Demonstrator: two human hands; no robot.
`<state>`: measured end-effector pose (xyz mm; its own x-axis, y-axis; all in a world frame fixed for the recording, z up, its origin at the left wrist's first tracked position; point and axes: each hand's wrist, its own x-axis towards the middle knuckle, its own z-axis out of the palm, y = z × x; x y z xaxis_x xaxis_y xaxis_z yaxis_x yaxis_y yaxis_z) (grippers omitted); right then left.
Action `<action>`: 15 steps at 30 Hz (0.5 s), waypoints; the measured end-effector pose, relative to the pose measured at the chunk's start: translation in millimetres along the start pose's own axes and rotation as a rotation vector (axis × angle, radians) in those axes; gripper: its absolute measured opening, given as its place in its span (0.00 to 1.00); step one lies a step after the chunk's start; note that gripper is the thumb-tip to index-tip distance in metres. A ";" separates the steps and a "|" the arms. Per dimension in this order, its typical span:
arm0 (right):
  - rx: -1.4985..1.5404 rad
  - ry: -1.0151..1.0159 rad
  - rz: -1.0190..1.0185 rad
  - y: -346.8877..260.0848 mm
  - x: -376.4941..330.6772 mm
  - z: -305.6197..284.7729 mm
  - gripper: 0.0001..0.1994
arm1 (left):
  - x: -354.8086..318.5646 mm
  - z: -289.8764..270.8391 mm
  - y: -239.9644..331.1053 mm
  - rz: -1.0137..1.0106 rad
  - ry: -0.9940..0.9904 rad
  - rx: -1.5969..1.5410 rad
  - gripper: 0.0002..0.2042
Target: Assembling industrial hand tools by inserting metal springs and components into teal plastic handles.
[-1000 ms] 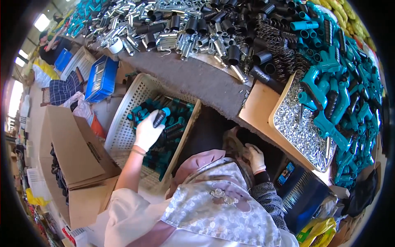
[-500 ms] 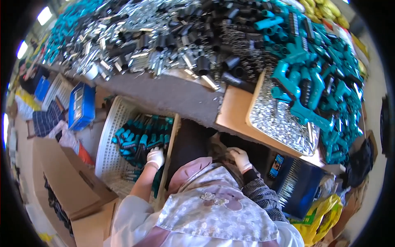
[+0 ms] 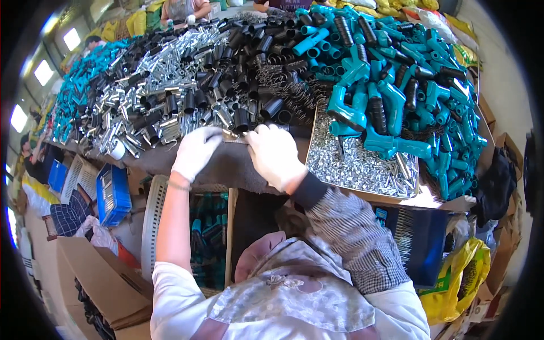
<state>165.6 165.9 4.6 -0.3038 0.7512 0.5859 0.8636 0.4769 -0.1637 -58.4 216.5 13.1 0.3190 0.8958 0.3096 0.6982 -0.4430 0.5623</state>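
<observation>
Both my hands wear white gloves and meet at the near edge of the heaped worktable. My left hand (image 3: 195, 152) has its fingers curled inward toward the right. Facing it, my right hand (image 3: 276, 156) is closed, its fingertips pinched close to the left ones. A thin, light strip or rod shows between the fingertips, too small to name. Right beyond them lie black plastic sleeves (image 3: 241, 120) and a pile of shiny metal parts (image 3: 170, 90). Teal pistol-shaped housings (image 3: 391, 105) are heaped to the right of my right hand.
A tray (image 3: 362, 187) of small silver pieces stands right of my hands. Below the table edge, a white perforated crate (image 3: 153, 226) contains teal-and-black tools. Blue bins (image 3: 112, 195) and a cardboard box (image 3: 102, 283) are at left. Other people (image 3: 187, 11) stand across the table.
My left hand has left the crate and my right hand has come up from beside my lap. Both are now together at the table edge. The view has tilted upward.
</observation>
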 end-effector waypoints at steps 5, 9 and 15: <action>-0.259 -0.173 0.131 3.5 24.9 44.4 0.07 | 62.3 16.3 -1.7 0.168 0.004 0.219 0.16; -0.354 -0.145 0.095 10.6 20.5 45.5 0.03 | 102.6 40.1 44.3 0.292 -0.208 0.497 0.12; 0.063 0.080 0.021 -2.3 -12.0 -16.5 0.08 | 112.7 58.4 26.6 0.466 -0.170 0.768 0.09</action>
<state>173.9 148.2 11.0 -0.2505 0.7237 0.6430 0.8417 0.4910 -0.2248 33.5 307.8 18.1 0.7230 0.6528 0.2260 0.6903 -0.6695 -0.2744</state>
